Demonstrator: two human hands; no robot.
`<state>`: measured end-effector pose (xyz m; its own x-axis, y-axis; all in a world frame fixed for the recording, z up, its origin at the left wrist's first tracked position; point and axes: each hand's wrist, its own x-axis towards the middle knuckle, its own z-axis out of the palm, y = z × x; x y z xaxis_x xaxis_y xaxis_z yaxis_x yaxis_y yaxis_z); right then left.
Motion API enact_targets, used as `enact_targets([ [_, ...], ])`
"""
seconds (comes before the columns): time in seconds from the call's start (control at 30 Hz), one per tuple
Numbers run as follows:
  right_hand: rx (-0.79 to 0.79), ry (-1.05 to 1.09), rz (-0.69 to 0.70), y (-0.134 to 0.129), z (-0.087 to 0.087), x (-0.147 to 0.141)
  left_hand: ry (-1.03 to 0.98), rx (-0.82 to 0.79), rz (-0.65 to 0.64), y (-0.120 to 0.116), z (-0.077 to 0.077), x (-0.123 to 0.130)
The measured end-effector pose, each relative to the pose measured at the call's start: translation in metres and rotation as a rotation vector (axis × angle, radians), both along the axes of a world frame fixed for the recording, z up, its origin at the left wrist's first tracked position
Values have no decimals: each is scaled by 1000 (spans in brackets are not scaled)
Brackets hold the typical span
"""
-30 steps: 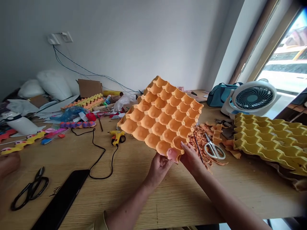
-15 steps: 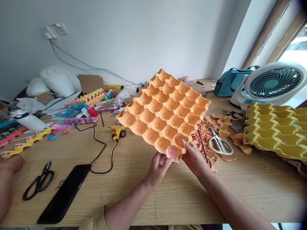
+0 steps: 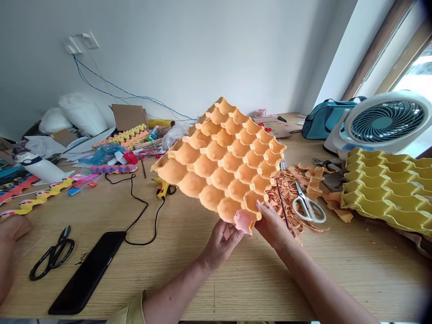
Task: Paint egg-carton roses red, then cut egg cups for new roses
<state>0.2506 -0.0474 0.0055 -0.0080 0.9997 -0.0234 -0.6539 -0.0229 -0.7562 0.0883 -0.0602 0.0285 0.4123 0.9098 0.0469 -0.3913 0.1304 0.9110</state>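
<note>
Raised above the table is an orange egg tray [image 3: 218,164], tilted so its rows of cups face me, one corner pointing down toward me. The cup at that near corner is tinted pink. My left hand [image 3: 222,243] grips the tray beside the pink cup, its fingers partly behind the pulp. On the other side of the same corner, my right hand [image 3: 272,222] is closed on the edge, thumb on the cup side. Behind the tray lie orange shreds [image 3: 293,193], with white-handled scissors [image 3: 308,207] beside them.
A yellow glue gun [image 3: 162,189], a black phone [image 3: 87,272] and black scissors [image 3: 54,254] lie at left. Yellow egg trays [image 3: 384,189] are stacked at right before a white fan [image 3: 381,121]. Another person's hand [image 3: 13,229] rests at the left edge.
The egg tray has shifted slightly left and turned a little in my hands, now covering part of the glue gun. My left thumb has slipped off the pink cup's face to its lower edge.
</note>
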Motion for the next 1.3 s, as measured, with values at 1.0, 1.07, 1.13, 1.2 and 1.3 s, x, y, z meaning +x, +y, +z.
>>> enact_targets([
  [1.0, 146, 46, -44, 7, -2, 7, -215, -200, -29, 23, -18, -9],
  [1.07, 150, 71, -2, 7, 0, 7, -195, -185, -11, 24, -19, -9],
  [1.13, 159, 84, 29, 6, 4, 6, -156, -162, 8, 26, -23, -9],
  [1.2, 174, 87, 44, 5, 7, 4, -90, -135, 37, 29, -29, -10],
  [1.3, 172, 48, 18, 6, 9, 4, 58, -74, 106, 33, -37, -11],
])
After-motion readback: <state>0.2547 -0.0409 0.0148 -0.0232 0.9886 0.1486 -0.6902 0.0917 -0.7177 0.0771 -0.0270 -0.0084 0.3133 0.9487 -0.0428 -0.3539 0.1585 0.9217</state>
